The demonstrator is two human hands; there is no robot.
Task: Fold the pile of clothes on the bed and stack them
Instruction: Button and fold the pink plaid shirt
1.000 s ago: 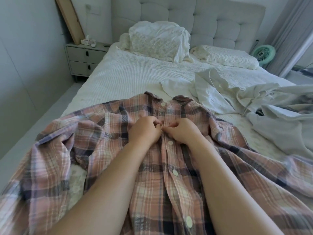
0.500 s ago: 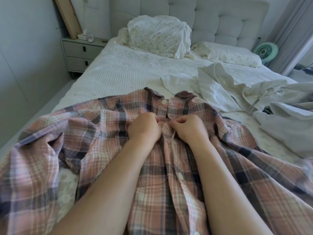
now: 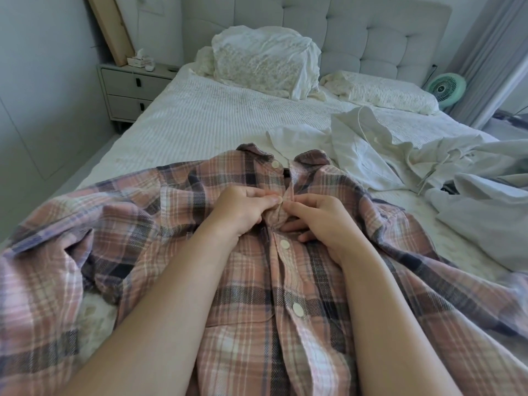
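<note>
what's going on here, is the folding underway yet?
Not yet. A person has a pink plaid shirt spread front-up on the bed, and both hands work its button placket just below the collar. The left hand and right hand each pinch the fabric at the second button, apparently fastening it. The buttons below look done up; the top one looks open. A heap of white clothes lies unfolded to the right, and no folded stack is in view.

Shirt (image 3: 257, 281) lies on the bed (image 3: 200, 124), nearest; clothes pile (image 3: 428, 172) right of it; pillows (image 3: 265, 64) behind; nightstand (image 3: 128, 90) left of bed.
</note>
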